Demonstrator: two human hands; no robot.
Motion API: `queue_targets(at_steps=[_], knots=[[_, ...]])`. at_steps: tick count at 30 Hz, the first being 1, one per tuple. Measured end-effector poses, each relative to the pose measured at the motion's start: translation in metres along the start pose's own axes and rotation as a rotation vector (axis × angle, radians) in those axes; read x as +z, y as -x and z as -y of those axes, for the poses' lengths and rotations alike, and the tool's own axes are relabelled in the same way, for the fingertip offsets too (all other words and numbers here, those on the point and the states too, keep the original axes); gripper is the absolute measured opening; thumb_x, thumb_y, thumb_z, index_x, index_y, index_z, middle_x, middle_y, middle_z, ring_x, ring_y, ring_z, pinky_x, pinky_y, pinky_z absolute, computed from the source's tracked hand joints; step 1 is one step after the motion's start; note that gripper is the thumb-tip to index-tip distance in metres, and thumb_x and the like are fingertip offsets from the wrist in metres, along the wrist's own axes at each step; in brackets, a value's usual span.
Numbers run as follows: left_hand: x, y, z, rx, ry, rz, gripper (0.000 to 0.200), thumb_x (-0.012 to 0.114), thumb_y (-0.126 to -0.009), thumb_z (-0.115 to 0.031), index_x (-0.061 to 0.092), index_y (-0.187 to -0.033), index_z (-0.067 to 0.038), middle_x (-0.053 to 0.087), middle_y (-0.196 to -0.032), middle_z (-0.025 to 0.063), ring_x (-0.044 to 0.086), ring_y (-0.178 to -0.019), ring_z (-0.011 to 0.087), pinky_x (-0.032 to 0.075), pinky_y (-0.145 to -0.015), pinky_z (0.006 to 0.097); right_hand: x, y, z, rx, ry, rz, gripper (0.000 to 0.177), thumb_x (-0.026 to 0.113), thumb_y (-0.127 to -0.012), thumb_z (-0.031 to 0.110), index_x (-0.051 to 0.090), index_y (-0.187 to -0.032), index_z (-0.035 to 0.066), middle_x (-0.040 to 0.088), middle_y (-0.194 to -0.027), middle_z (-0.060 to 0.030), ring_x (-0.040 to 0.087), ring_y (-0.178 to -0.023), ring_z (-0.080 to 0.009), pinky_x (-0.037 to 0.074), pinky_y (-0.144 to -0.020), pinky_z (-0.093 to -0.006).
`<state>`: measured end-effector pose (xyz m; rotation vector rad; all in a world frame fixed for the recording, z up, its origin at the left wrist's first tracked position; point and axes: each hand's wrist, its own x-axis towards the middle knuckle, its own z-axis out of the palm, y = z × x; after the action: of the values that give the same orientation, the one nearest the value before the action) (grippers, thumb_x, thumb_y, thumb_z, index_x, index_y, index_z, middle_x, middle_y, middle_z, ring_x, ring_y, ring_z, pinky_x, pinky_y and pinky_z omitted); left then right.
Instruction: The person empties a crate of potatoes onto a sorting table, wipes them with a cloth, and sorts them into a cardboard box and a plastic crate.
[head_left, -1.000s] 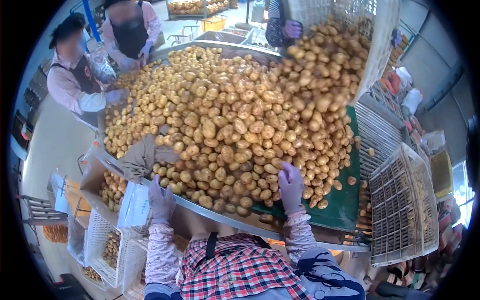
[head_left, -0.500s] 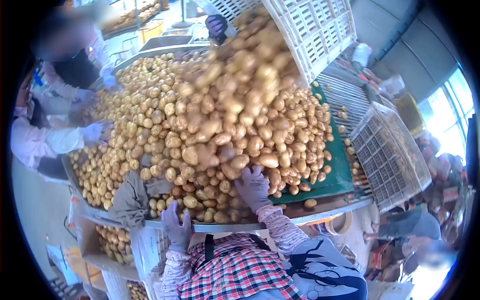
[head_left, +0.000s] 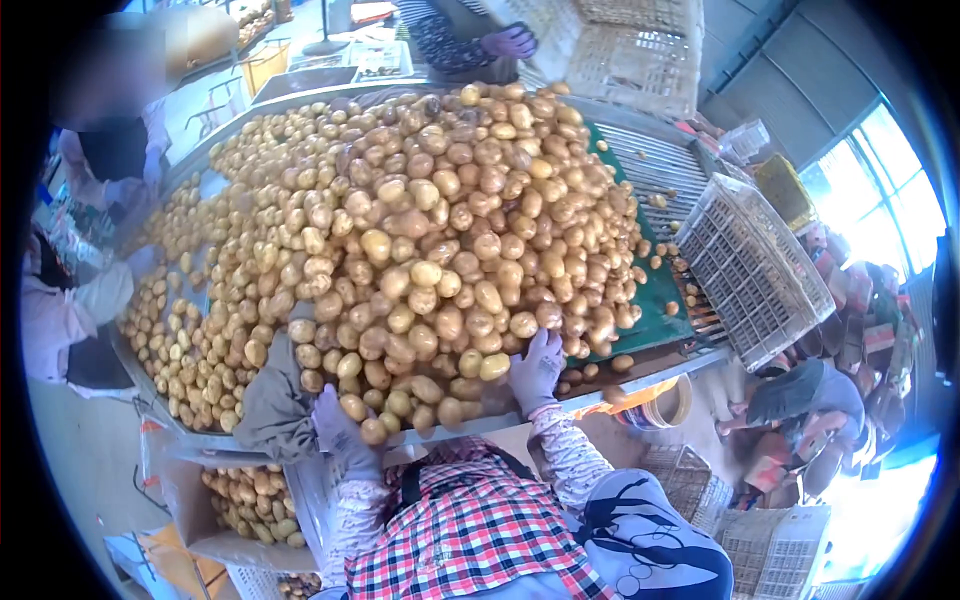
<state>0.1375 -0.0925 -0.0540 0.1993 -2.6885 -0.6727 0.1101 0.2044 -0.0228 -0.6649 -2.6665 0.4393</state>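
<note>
A large heap of potatoes point(head_left: 440, 240) covers the sorting table and reaches its metal front rim point(head_left: 640, 365). My left hand point(head_left: 343, 432), in a light purple glove, is at the front edge beside a few potatoes and a grey cloth point(head_left: 273, 405). Its fingers point up and outward, partly against the potatoes. Farther right, my right hand point(head_left: 538, 372), gloved the same way, rests at the heap's lower edge with fingers stretched upward, touching potatoes. Neither hand grips anything that I can see.
Across the table is a co-worker's gloved hand point(head_left: 510, 41) near a tipped white crate point(head_left: 640, 60). Co-workers' arms reach in at left. A plastic crate point(head_left: 757, 270) stands beside metal rollers point(head_left: 650, 150) and green matting point(head_left: 660, 300). Below left, a box point(head_left: 215, 540) holds potatoes.
Potatoes pouring from the tilted crate have settled, and the crate has moved up and back. My left hand moved slightly left and down; my right shifted right. Co-workers' hands at left drew back.
</note>
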Motion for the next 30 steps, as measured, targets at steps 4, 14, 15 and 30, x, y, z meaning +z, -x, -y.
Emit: queue_targets(at_steps=[4, 14, 15, 30], knots=[[0.013, 0.003, -0.006, 0.074, 0.082, -0.069, 0.078, 0.064, -0.081, -0.037, 0.037, -0.144, 0.000, 0.049, -0.138, 0.0200, 0.044, -0.128, 0.0388, 0.030, -0.109, 0.0479, 0.006, -0.020, 0.007, 0.075, 0.021, 0.055, 0.068, 0.059, -0.067, 0.005, 0.041, -0.132, -0.004, 0.044, -0.126, -0.0301, 0.043, -0.117, -0.0470, 0.036, -0.104, -0.0491], [0.026, -0.024, -0.028, 0.013, 0.101, -0.095, 0.075, 0.053, -0.075, -0.014, 0.034, -0.147, 0.001, 0.043, -0.144, 0.0209, 0.037, -0.134, 0.0391, 0.026, -0.112, 0.0495, -0.021, -0.045, -0.022, -0.014, -0.198, 0.111, 0.050, 0.063, -0.078, 0.013, 0.053, -0.126, 0.004, 0.052, -0.118, -0.0217, 0.048, -0.113, -0.0405, 0.039, -0.099, -0.0476], [0.025, -0.026, -0.025, 0.022, 0.122, -0.078, 0.075, 0.052, -0.074, -0.013, 0.034, -0.146, 0.001, 0.043, -0.143, 0.0211, 0.037, -0.134, 0.0395, 0.025, -0.113, 0.0489, -0.023, -0.048, -0.026, -0.118, -0.189, -0.024, 0.049, 0.063, -0.079, 0.014, 0.054, -0.126, 0.003, 0.053, -0.117, -0.0216, 0.049, -0.112, -0.0406, 0.040, -0.099, -0.0479], [-0.003, -0.032, -0.067, 0.437, -0.034, 0.191, 0.086, 0.067, -0.081, -0.044, 0.032, -0.149, -0.004, 0.031, -0.151, 0.0246, 0.025, -0.142, 0.0440, 0.016, -0.115, 0.0578, -0.029, 0.043, -0.025, -0.132, -0.441, 0.586, 0.064, 0.075, -0.081, 0.033, 0.050, -0.129, -0.002, 0.059, -0.110, -0.0195, 0.060, -0.099, -0.0350, 0.049, -0.088, -0.0430]])
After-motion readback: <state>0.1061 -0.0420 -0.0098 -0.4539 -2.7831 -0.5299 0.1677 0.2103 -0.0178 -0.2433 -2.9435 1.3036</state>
